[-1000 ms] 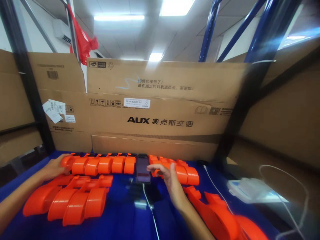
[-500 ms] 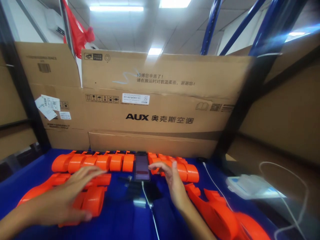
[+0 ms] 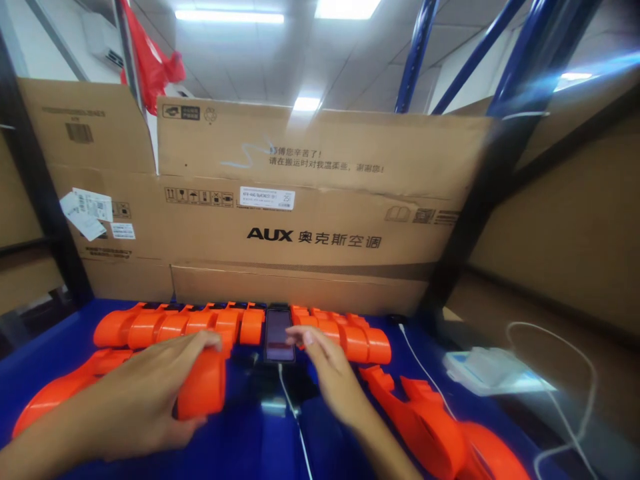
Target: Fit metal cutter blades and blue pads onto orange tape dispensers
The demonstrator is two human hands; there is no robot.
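Observation:
In the lower left, my left hand [image 3: 145,393] is closed around an orange plastic loop [image 3: 205,385], fingers over its top and thumb beneath. More orange loops [image 3: 55,393] lie to the left, partly covered by this hand and forearm. My right hand [image 3: 325,363] holds nothing, with its fingers partly bent and apart. Its fingertips are just at the right edge of a phone [image 3: 279,337], which leans upright at the back centre; whether they touch it I cannot tell. A white cable [image 3: 293,407] runs from the phone's lower end toward me.
Orange loops [image 3: 170,327] stand in a row at the back left, others [image 3: 357,341] at the back right. Larger orange pieces [image 3: 430,427] lie front right on the blue surface [image 3: 240,447]. A cardboard panel [image 3: 320,240] closes the back. A white box [image 3: 495,373] and loose cable lie right.
My left hand has moved right and closed around an orange loop, which is now raised. The right hand has shifted slightly left with its fingers more bent.

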